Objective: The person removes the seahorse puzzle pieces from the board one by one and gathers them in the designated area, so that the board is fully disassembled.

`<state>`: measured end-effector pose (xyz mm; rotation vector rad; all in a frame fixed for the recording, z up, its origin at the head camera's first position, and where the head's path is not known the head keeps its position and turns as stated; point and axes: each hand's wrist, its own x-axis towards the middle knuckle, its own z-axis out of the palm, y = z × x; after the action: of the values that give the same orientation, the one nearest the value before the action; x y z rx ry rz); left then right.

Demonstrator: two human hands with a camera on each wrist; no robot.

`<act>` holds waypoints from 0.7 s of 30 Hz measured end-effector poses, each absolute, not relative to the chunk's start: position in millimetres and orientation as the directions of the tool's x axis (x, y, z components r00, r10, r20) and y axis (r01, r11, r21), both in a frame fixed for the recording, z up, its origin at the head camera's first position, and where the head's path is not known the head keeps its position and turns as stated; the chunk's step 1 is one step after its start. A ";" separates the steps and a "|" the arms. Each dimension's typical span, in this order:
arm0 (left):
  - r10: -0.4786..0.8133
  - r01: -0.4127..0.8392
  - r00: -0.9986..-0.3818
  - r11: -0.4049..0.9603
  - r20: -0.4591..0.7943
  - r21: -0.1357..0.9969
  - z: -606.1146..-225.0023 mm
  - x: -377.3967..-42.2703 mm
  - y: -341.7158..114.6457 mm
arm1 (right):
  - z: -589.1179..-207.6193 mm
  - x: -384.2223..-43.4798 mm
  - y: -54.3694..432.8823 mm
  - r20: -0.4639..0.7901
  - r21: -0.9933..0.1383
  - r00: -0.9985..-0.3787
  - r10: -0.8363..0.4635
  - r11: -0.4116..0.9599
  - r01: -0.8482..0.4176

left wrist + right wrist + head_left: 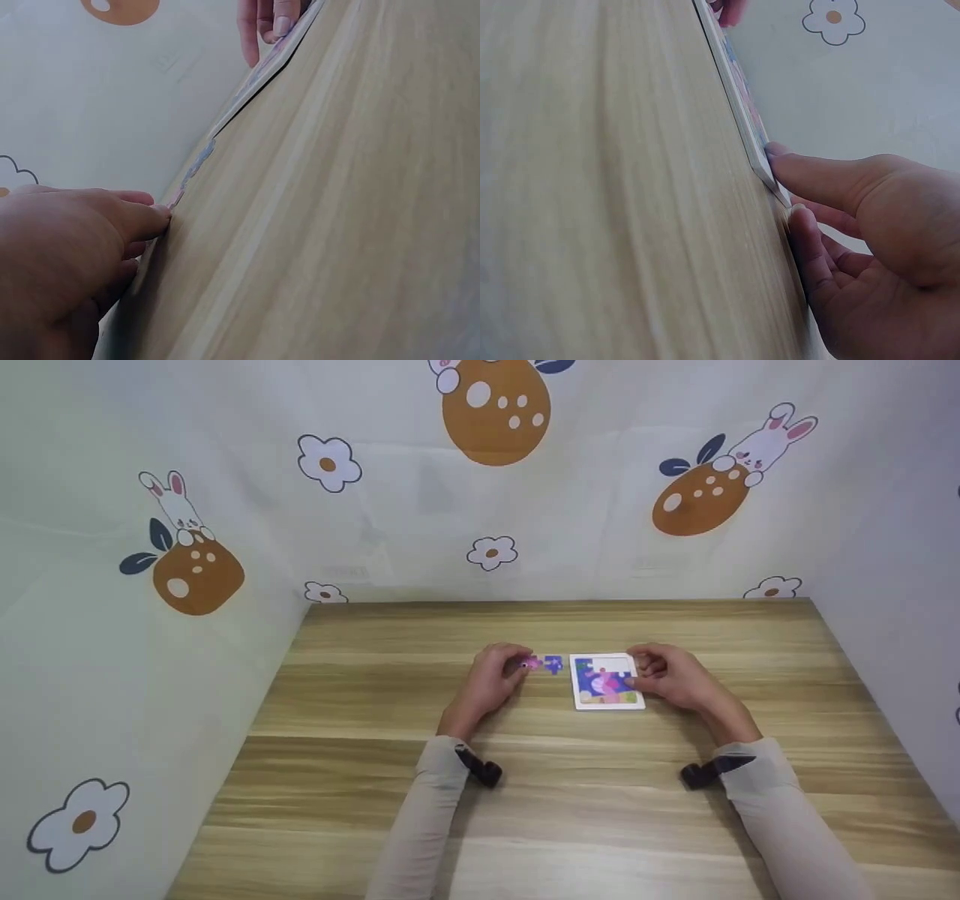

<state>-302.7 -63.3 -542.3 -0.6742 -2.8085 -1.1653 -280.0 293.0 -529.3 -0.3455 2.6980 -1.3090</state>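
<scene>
A pink jigsaw puzzle piece (pixel 532 663) lies on the table between the thumb and forefinger of my left hand (pixel 491 679). Just right of it is a purple-blue puzzle piece (pixel 553 664). Farther right sits a square white-rimmed puzzle tray (pixel 573 690), partly filled with a pink and blue picture; bare white shows along its upper part. My right hand (pixel 671 675) grips the tray's right edge. In the right wrist view its thumb (pixel 810 174) lies over the rim, with the other fingers curled beside the tray and low at the tabletop.
The wood-grain table (pixel 375 825) extends on all sides of the puzzle. A pale curtain (pixel 397 510) with rabbits, orange fruit and flowers closes off the back and both sides. Each sleeve cuff carries a black strap, such as the left wrist strap (pixel 480 769).
</scene>
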 end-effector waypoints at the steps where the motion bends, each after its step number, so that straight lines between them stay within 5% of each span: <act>1: 0.380 0.405 -0.905 0.623 0.193 0.670 -541.7 -302.8 -63.5 | -529.5 -280.2 293.2 -0.010 -0.787 -0.966 -0.258 0.598 -0.151; 9: 0.357 0.425 -0.901 0.603 0.249 0.675 -533.8 -299.8 -55.1 | -529.7 -280.8 295.1 0.008 -0.780 -0.963 -0.269 0.601 -0.174; 21: 0.515 0.529 -0.828 0.587 0.221 0.613 -527.1 -289.8 -8.9 | -528.9 -280.7 294.2 -0.004 -0.770 -0.964 -0.266 0.616 -0.167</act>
<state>-289.8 -8.9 -527.1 -0.9149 -2.7807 -1.0846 -280.7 294.2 -528.9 -0.3657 2.7167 -1.2762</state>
